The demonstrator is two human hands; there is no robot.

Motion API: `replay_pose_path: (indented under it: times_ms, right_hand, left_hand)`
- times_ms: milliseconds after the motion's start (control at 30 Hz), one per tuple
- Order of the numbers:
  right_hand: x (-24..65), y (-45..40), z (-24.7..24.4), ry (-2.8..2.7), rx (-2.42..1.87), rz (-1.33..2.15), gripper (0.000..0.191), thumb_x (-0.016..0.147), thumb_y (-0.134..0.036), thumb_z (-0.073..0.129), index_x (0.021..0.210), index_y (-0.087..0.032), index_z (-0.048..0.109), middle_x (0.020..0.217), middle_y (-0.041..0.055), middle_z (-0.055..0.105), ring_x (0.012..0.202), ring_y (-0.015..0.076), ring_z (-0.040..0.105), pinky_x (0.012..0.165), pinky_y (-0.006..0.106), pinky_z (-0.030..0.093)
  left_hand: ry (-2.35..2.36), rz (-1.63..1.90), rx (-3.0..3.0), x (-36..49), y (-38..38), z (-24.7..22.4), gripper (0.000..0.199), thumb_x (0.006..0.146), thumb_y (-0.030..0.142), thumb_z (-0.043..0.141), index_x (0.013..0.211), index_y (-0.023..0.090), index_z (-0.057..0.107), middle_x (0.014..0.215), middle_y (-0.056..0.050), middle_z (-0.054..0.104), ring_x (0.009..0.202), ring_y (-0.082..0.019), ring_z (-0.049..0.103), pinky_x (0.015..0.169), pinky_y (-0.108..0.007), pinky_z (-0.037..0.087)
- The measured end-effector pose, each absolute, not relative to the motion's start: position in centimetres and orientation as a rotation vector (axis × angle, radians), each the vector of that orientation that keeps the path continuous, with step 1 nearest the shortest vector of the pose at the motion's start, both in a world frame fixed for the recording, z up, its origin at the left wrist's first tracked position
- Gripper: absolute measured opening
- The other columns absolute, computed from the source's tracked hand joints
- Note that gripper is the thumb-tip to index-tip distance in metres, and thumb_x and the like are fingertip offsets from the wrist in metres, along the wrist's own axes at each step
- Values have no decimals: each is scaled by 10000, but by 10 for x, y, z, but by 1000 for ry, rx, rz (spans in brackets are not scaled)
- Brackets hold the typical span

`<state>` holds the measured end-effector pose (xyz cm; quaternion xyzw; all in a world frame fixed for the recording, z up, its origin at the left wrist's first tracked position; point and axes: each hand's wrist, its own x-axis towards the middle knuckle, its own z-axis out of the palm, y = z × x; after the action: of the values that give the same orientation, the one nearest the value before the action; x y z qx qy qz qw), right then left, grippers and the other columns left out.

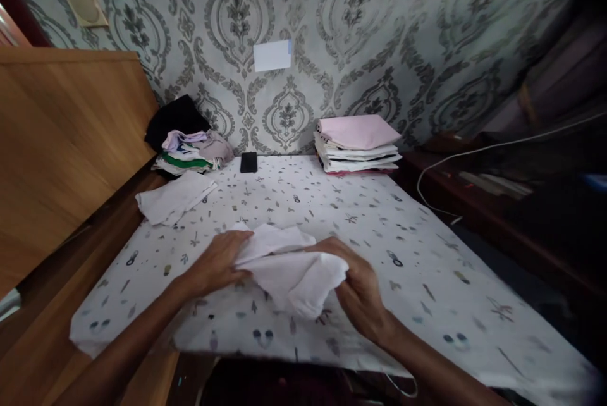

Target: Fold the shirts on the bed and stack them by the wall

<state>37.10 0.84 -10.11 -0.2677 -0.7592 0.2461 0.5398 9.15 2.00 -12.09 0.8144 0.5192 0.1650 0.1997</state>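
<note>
Between my two hands is a white cloth (289, 273), partly doubled over, above the near middle of a patterned white sheet (303, 200). My left hand (220, 260) grips its left end, thumb and fingers closed on the fabric. At the opposite end, my right hand (355, 282) has its fingers closed on the cloth, with some fingertips hidden behind it. One corner of the fabric hangs down toward the sheet. Farther left, another white cloth (175, 197) lies loosely flattened. Whether the held cloth is a garment, I cannot tell.
A pile of mixed clothes (194, 150) sits at the back left near a black phone (249, 162). A neat folded stack (358, 143) with pink on top stands back right. A wooden panel (71, 153) rises at left; a white cable (474, 150) loops at right.
</note>
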Motion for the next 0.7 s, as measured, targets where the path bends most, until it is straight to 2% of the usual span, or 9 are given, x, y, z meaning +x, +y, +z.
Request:
replay_pose_path:
  times_ms: [100, 167, 233, 267, 333, 433, 500, 600, 700]
  right_hand:
    - [391, 0, -84, -1728, -716, 510, 275, 994, -420, 476, 1056, -296, 714, 896, 61, 687, 804, 221, 650, 649, 335, 527]
    - [406, -6, -69, -1651, -820, 426, 257, 963, -445, 524, 1010, -296, 728, 905, 65, 684, 809, 235, 645, 627, 342, 516]
    - [418, -12, -54, -1552, -922, 283, 193, 918, -419, 600, 931, -287, 740, 903, 59, 683, 800, 234, 635, 625, 344, 502]
    - [423, -14, -47, -1513, -939, 206, 167, 904, -394, 623, 888, -278, 742, 898, 57, 683, 790, 229, 631, 629, 345, 496]
    - [427, -18, -34, -1495, -895, 110, 172, 908, -360, 616, 844, -262, 742, 899, 59, 692, 783, 224, 635, 643, 354, 495]
    - [421, -21, -21, -1555, -779, 114, 204, 932, -345, 578, 859, -258, 748, 905, 58, 707, 769, 219, 654, 639, 363, 511]
    - [415, -21, -16, -1561, -795, 103, 180, 927, -320, 590, 872, -275, 755, 894, 38, 713, 766, 211, 655, 647, 359, 518]
    - [412, -22, -9, -1554, -836, 51, 180, 913, -377, 614, 891, -302, 777, 894, 27, 717, 808, 232, 659, 665, 370, 514]
    - [424, -26, 2, -1487, -832, 61, 241, 879, -481, 636, 929, -304, 792, 944, 42, 724, 880, 286, 669, 710, 410, 515]
  left_hand:
    - [1598, 389, 2395, 67, 33, -141, 310, 870, 232, 493, 1146, 218, 633, 1201, -118, 668, 1180, -301, 566, 1062, -491, 380]
    - [1641, 463, 2304, 56, 35, -142, 274, 902, 223, 404, 984, 218, 665, 1052, -101, 704, 1039, -270, 622, 981, -437, 442]
    - [1608, 616, 2152, 50, 33, -132, 302, 925, 263, 362, 924, 223, 662, 1007, -89, 708, 994, -247, 643, 939, -381, 475]
    - [1566, 677, 2084, 49, 30, -125, 305, 931, 295, 367, 959, 228, 663, 1053, -86, 705, 1029, -244, 643, 942, -361, 481]
    - [1437, 681, 2028, 57, 22, -112, 329, 930, 359, 423, 1150, 247, 640, 1240, -82, 661, 1169, -250, 602, 989, -348, 471]
    - [1194, 499, 2122, 91, 8, -108, 598, 871, 418, 588, 1438, 281, 458, 1492, -88, 490, 1343, -276, 476, 1089, -389, 411]
    - [1049, 425, 2226, 123, 3, -118, 708, 823, 382, 664, 1475, 267, 413, 1533, -105, 441, 1384, -288, 424, 1134, -424, 361]
    - [993, 549, 2286, 158, 7, -133, 435, 849, 254, 583, 1284, 234, 591, 1363, -108, 602, 1274, -275, 520, 1094, -451, 390]
    - [1049, 837, 2034, 156, 21, -123, 224, 827, 196, 526, 987, 199, 683, 1037, -70, 720, 1003, -233, 641, 907, -383, 502]
